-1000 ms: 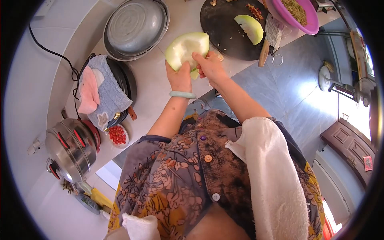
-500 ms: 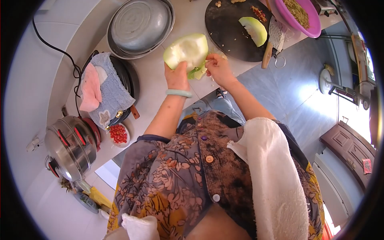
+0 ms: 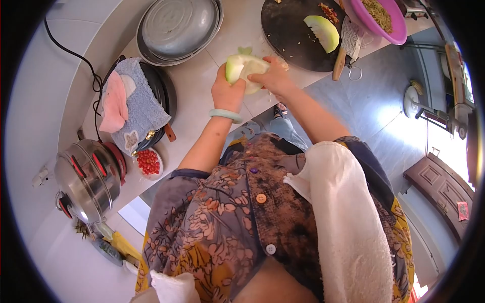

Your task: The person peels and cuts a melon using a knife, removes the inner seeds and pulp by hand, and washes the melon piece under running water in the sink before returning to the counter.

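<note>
Both hands hold a pale green, hollowed melon piece [image 3: 246, 67] just above the counter. My left hand [image 3: 228, 92], with a jade-coloured bangle at its wrist, is closed around the near left side. My right hand [image 3: 277, 80] grips the right side, its thumb over the hollow and its fingers at the far edge. A small green scrap [image 3: 245, 50] shows just beyond the melon. To the right, a second melon wedge [image 3: 323, 33] lies on the round dark cutting board [image 3: 290, 48], beside a cleaver [image 3: 349, 43] with a wooden handle.
A pink basin [image 3: 399, 36] of shredded food stands at the right back. Left of the melon sits a metal basin [image 3: 179, 30]. Further left are a black pan under a blue towel [image 3: 139, 101], a dish of small red fruits [image 3: 148, 162] and a steel steamer pot [image 3: 86, 171].
The melon has turned and tilted, shifting slightly right and down. My right hand has gone from picking at pale green scraps near its edge to gripping the melon itself.
</note>
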The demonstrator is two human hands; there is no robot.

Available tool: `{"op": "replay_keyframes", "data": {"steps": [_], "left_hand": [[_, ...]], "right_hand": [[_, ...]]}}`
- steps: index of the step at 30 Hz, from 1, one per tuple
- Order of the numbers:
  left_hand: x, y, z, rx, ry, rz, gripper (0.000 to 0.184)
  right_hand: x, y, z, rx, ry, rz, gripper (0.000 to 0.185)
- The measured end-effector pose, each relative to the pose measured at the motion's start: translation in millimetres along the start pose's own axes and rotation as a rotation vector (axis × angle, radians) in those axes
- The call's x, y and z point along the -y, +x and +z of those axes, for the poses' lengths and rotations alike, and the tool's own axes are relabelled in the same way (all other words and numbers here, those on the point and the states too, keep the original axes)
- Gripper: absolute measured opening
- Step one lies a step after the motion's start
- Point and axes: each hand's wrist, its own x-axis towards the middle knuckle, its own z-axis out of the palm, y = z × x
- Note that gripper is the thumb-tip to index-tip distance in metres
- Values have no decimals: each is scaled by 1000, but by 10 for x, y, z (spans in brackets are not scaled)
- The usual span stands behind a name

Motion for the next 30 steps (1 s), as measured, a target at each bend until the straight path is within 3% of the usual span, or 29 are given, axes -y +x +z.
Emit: {"op": "replay_keyframes", "data": {"steps": [5,11,14,17,20,26,30], "left_hand": [[-62,-117,-7,-28,180,194,53],[-108,-89,-88,2,187,70,54],[25,-15,-126,34,220,55,52],[68,36,-193,138,210,-53,49],[291,133,-206,249,71,-122,48],[195,155,-237,405,62,-175,48],[229,165,-239,404,-14,-275,46]], "right_hand": [[-125,53,227,-104,153,95,79],[-207,108,308,-188,199,129,60],[-366,322,197,-104,394,246,53],[-207,193,22,-45,393,167,48],[-180,146,-96,284,317,75,45],[-59,201,-123,403,-461,-134,60],[-96,199,-110,397,-378,-44,56]]}}
